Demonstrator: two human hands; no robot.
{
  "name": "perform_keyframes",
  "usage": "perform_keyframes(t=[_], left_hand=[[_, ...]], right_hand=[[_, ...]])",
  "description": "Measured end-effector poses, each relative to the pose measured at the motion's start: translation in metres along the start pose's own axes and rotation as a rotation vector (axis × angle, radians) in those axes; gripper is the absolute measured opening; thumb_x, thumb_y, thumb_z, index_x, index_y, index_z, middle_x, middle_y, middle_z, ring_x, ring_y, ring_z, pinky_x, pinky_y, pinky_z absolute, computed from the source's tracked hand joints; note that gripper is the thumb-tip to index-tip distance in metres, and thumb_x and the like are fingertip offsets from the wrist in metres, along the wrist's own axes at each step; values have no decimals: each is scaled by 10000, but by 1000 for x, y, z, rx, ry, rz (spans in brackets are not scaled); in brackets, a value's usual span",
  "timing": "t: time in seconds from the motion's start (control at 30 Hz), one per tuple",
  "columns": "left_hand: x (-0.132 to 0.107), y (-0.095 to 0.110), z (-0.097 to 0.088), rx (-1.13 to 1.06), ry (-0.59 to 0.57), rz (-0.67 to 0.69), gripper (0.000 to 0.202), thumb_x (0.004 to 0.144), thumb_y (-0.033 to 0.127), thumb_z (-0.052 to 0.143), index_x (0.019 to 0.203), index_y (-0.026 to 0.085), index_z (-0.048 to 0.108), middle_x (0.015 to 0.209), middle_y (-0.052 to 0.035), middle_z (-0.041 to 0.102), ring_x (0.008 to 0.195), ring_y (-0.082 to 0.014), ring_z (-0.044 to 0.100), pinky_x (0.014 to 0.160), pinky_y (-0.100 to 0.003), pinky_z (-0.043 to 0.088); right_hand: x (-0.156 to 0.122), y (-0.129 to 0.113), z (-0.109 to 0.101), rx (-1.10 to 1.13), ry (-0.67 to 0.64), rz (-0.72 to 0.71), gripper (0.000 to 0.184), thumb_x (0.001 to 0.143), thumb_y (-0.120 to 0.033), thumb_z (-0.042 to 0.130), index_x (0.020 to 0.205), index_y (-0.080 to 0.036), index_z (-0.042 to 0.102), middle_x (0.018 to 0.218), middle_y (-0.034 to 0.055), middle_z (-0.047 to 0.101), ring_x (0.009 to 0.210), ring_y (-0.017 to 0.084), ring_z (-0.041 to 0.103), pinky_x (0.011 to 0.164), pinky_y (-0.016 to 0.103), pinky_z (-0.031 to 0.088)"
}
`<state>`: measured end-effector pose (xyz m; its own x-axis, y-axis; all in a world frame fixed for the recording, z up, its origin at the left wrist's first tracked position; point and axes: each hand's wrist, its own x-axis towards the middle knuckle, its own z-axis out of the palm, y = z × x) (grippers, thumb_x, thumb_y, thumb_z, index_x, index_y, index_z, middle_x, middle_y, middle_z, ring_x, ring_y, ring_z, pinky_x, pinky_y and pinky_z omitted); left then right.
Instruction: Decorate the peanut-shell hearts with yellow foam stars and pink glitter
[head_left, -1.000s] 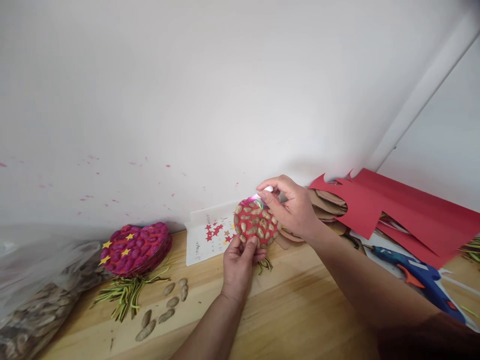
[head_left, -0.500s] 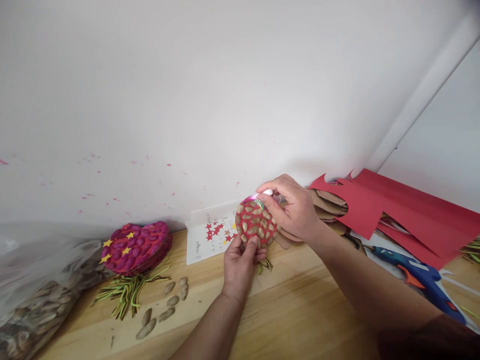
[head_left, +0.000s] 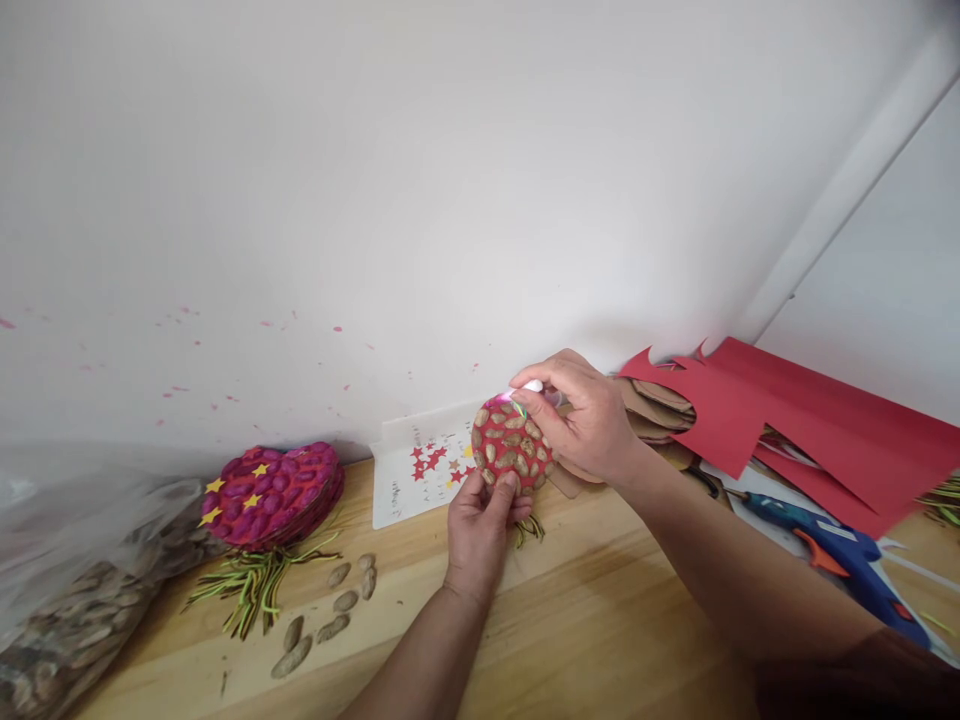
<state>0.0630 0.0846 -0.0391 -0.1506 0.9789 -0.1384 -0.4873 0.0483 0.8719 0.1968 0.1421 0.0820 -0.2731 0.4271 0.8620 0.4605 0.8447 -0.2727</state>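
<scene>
My left hand grips the lower edge of a red disc covered with unshelled peanuts, its thumb on the front. A fringe of green and brown yarn hangs below it. My right hand pinches a small pen-like stick with a rounded white end and a bright pink part at the disc's top edge. Magenta colour shows along that edge. Green and white cord lies beside the fingertips. The stick's exact kind is unclear, and my right fingers hide part of it.
On the left lie a magenta-painted peanut piece with yellow stars, loose peanuts and a plastic bag of peanuts. Paper stars rest on a white sheet. At right are cut red paper, cardboard and a blue glue gun.
My right hand and the stick have shifted very slightly left along the disc's top edge. My left hand keeps the disc nearly still.
</scene>
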Motion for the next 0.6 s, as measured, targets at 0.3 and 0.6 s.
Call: perform_keyframes(t=[0.3, 0.6], left_hand=[[2, -5, -4, 11, -25, 13, 495, 661, 510, 901, 951, 153, 719, 793, -26, 750, 609, -123, 676, 596, -242, 576], [3, -7, -4, 14, -31, 23, 478, 659, 514, 901, 904, 153, 708, 740, -8, 728, 595, -118, 671, 588, -230, 581]], right_hand=[[0, 0, -1, -5, -42, 7, 42, 959, -197, 656, 951, -217, 692, 811, 23, 706, 772, 173, 609, 728, 319, 501], [1, -1, -1, -34, 22, -27, 44, 962, -193, 655, 962, -226, 685, 809, 19, 711, 767, 175, 610, 725, 324, 502]])
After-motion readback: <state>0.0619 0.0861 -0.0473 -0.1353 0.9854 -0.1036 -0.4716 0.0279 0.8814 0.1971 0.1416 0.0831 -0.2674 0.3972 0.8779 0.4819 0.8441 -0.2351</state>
